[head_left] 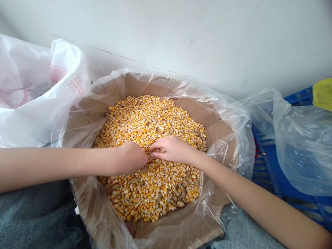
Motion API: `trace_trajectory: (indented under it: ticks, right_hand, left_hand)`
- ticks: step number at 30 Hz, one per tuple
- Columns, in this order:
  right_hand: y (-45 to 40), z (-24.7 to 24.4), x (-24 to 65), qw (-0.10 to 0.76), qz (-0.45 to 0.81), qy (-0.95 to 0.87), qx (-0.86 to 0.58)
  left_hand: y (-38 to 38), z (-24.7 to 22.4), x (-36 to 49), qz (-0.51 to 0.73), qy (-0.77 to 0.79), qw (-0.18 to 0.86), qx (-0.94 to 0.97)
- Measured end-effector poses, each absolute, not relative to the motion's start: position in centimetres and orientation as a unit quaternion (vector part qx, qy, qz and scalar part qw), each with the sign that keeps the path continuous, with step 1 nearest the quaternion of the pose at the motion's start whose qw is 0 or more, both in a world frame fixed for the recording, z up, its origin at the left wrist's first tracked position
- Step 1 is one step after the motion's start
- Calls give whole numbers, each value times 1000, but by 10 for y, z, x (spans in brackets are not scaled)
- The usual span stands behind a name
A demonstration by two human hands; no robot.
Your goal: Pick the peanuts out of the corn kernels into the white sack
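A cardboard box [185, 229] lined with clear plastic holds yellow corn kernels [138, 115] with unshelled peanuts [180, 192] scattered among them. Just above the middle of the corn, my left hand [133, 158] is closed, its fingertips hidden behind the back of the hand. My right hand [171, 149] meets it from the right, fingers bent together around a peanut [162, 150]. The fingertips of both hands are close together or touching.
On the left stands a white woven sack [21, 120] with red print. A blue plastic crate [275, 163], clear plastic sheeting [312, 147] and a yellow item [330, 94] lie on the right. Behind the box rises a pale wall [182, 32].
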State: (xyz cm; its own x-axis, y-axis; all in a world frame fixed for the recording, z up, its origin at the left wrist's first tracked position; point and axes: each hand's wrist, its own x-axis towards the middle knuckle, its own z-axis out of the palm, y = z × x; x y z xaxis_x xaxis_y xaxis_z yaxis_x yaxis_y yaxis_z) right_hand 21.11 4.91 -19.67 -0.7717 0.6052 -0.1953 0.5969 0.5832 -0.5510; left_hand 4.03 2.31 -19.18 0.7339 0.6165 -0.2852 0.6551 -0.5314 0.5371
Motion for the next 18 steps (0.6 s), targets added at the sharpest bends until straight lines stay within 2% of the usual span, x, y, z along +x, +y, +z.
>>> trace_trajectory:
  ticks: [2,4,6,8,13,18]
  right_hand:
    - [53,-197,213,69,426,-818,-381]
    - [58,-198,216,137,543,-711,-426]
    - [61,-199,219,201,632,-588,-463]
    - [63,-200,221,260,690,-478,-476]
    - [64,-197,223,325,758,-352,-442]
    - [65,-195,223,322,787,-326,-413]
  left_hand:
    - [43,-177,37,-65,351,432,828]
    - [64,-168,31,-71,327,613,715]
    - [81,-168,24,-21,330,753,568]
    - [93,-174,17,56,331,832,442]
    - [102,-189,7,204,315,877,301]
    - [99,-187,11,235,344,862,288]
